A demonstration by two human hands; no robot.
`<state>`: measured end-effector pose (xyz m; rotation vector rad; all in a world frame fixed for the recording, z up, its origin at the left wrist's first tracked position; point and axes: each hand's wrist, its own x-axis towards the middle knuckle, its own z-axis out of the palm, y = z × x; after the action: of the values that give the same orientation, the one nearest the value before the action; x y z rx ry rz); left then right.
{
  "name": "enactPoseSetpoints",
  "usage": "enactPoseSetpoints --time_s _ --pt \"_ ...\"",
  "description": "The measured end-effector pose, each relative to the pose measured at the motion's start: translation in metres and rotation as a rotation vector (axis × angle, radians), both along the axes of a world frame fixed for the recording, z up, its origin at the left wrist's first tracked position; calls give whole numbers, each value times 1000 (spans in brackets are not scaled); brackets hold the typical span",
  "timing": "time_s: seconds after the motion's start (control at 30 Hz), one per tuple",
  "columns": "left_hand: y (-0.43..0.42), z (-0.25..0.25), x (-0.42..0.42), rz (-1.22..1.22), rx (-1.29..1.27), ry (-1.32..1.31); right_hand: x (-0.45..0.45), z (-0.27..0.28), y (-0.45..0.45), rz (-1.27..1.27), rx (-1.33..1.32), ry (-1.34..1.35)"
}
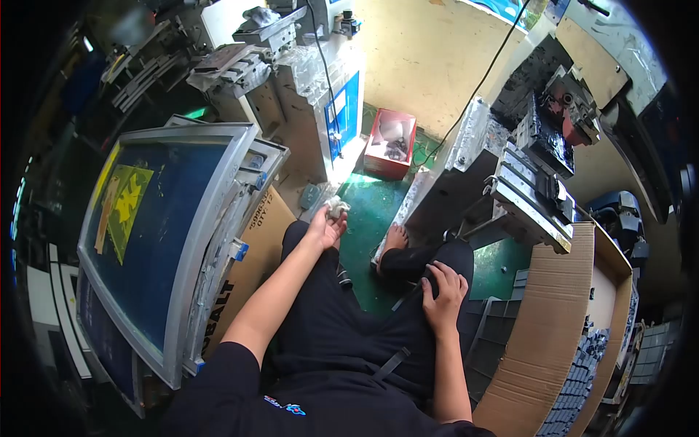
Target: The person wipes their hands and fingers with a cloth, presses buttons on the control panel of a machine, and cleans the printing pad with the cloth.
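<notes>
Extends left arm (280,298) forward, with left hand (328,229) above the left knee (295,231), palm exposed, fingers (340,223) partly curled. Rests right hand (444,298) on right thigh (437,271), back uppermost, digits bent and slightly apart, with right forearm (449,371) running back toward the torso.

We can reach over the green floor (364,200) toward the far red box (384,167); a framed screen (156,277) blocks our left, a machine (535,191) and cardboard box (539,306) our right.
</notes>
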<state>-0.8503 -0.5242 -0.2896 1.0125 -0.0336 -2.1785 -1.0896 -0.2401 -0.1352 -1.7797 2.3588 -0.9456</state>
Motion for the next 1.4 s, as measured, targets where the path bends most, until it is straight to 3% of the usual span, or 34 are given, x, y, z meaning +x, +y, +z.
enactPoseSetpoints --time_s 0.13,0.23,0.33,0.43,0.53,0.63,0.7,0.77,0.87,0.93,0.97,1.1,1.17,1.2,1.23,1.4 --pt "-66 -21 19 126 -36 177 0 2 -2 12 16 0" --pt "-32 17 -4 22 -256 -347 -3 5 -5 11 29 -5" --pt "20 38 0 -430 -397 -147 -2 1 -9 -4 23 -20" --pt "71 95 7 -711 -569 -326 -2 1 -15 -4 35 -3" --pt "98 103 32 -679 -778 -542 -1 4 -15 -2 37 18" --pt "118 123 55 -415 -849 -685 -2 1 -15 1 15 12" --pt "125 139 68 -336 -962 -963 -2 2 -13 -21 -9 -13" --pt "128 141 78 -254 -1244 -1270 -3 6 -10 -34 -23 -75" --pt "141 111 107 -274 -1142 -1349 -10 10 -3 -15 -87 -114" --pt "141 76 132 -235 -890 -1159 -14 36 3 46 -199 -229" --pt "140 67 141 -235 -885 -1134 -17 61 6 34 -236 -235" --pt "146 76 136 -289 -872 -1275 -53 205 8 -35 -745 267" --pt "147 79 128 -323 -972 -1259 -77 267 11 -231 -846 571" --pt "152 83 127 -371 -1040 -1372 -88 293 7 -280 -890 669" --pt "156 88 126 -416 -1107 -1488 -96 313 1 -328 -936 766" --pt "144 61 151 -283 -940 -1207 -104 342 -16 -376 -878 1011"
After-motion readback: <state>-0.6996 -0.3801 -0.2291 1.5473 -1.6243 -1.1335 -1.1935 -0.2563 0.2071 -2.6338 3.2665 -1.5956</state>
